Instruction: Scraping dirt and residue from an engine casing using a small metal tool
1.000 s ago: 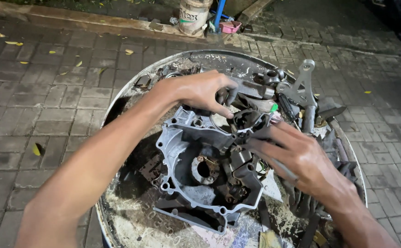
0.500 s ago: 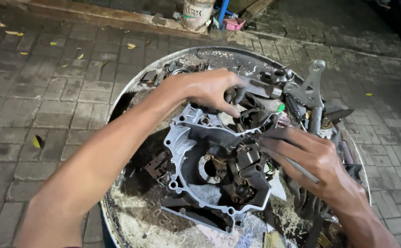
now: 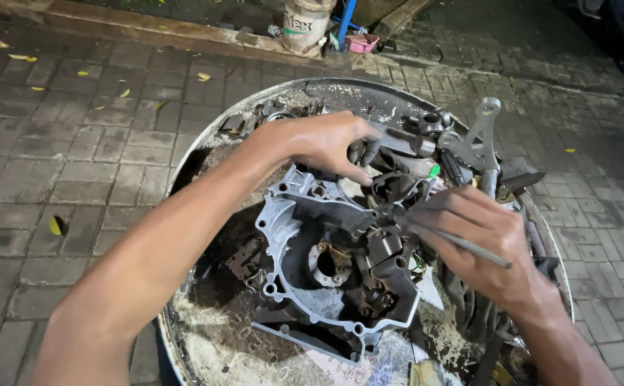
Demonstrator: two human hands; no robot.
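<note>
A grey aluminium engine crankcase half [image 3: 305, 243] lies open side up on a round metal drum top [image 3: 205, 336]. My left hand [image 3: 326, 143] rests on the casing's far edge, fingers curled over it next to a dark round part [image 3: 396, 187]. My right hand [image 3: 480, 239] grips a thin metal rod-like tool [image 3: 462, 245] whose tip points into the casing's middle, near dark gears [image 3: 383, 250].
Loose engine parts crowd the drum's far right side, among them a grey bracket [image 3: 477, 139] and a dark cylinder [image 3: 430, 121]. Grey paving bricks with yellow leaves surround the drum. A white bucket [image 3: 305, 25] and a pink dish [image 3: 362, 43] stand by the kerb beyond.
My right hand has shifted slightly and now shows the thin tool across its fingers, tip at the casing's middle. My left hand stays on the far edge.
</note>
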